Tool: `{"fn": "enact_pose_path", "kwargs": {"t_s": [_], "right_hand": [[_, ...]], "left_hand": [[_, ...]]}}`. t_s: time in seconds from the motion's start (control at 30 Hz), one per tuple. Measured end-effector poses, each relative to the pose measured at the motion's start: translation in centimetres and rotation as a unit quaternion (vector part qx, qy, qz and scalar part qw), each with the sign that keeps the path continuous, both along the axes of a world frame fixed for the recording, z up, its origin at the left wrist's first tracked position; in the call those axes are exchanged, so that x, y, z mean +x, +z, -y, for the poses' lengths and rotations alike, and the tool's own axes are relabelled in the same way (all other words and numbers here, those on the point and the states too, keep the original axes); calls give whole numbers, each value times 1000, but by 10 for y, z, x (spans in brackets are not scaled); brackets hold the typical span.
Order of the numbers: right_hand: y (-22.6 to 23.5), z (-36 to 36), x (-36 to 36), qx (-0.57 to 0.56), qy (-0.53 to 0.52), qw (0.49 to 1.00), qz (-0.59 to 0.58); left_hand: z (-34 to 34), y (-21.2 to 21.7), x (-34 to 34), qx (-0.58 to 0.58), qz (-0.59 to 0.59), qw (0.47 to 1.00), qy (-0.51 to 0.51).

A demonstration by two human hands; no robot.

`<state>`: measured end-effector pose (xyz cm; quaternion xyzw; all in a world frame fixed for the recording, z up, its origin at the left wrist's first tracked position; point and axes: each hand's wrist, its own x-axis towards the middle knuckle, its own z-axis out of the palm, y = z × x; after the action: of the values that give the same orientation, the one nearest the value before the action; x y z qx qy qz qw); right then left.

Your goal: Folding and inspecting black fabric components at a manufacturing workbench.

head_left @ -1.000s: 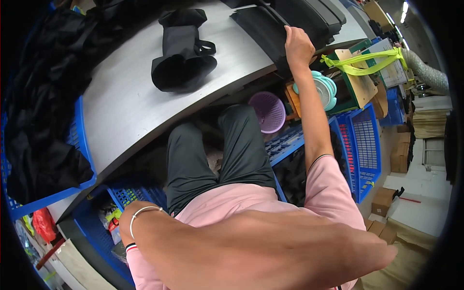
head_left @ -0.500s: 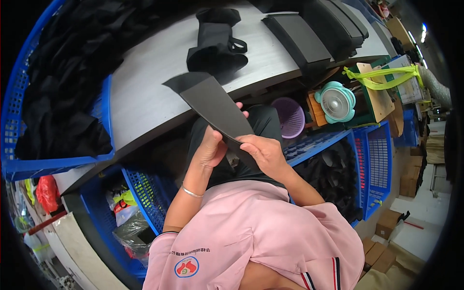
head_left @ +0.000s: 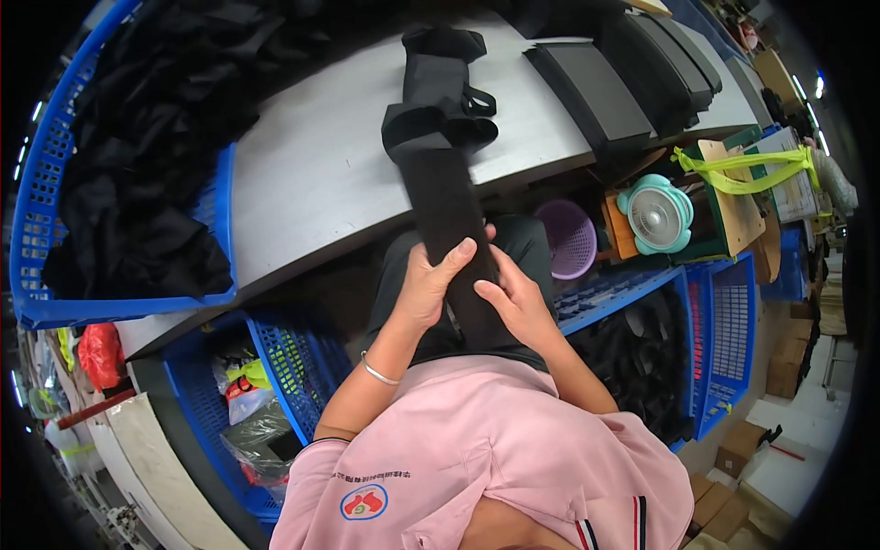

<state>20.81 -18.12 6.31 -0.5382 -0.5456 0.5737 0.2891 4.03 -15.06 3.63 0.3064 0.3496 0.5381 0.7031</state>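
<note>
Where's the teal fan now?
In the head view, the teal fan is right of centre, right of the purple mesh basket and lower-left of the yellow-green strap.

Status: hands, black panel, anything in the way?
Left hand and right hand both gripping black panel. Panel's far end overlaps black fabric piece in view; contact unclear.

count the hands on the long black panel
2: the left hand on the left edge of the black panel, the right hand on its right edge; some fingers are partly hidden behind it.
</note>
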Motion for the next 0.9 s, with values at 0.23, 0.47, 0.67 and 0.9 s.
{"fn": "enact_pose_path", "kwargs": {"t_s": [0.23,0.47,0.67,0.9], "right_hand": [[-20,-27,18,71,-44,993,-87],[-7,-82,4,191,-36,978,75],[-42,-150,-6,338,-60,918,197],[-102,-138,-1,0,-126,906,-404]], "left_hand": [[-86,-15,-25,198,-577,739,287],[-150,-21,-25,346,-536,751,172],[-111,14,7,463,-506,727,30],[-48,39,-2,454,-468,753,87]]}}
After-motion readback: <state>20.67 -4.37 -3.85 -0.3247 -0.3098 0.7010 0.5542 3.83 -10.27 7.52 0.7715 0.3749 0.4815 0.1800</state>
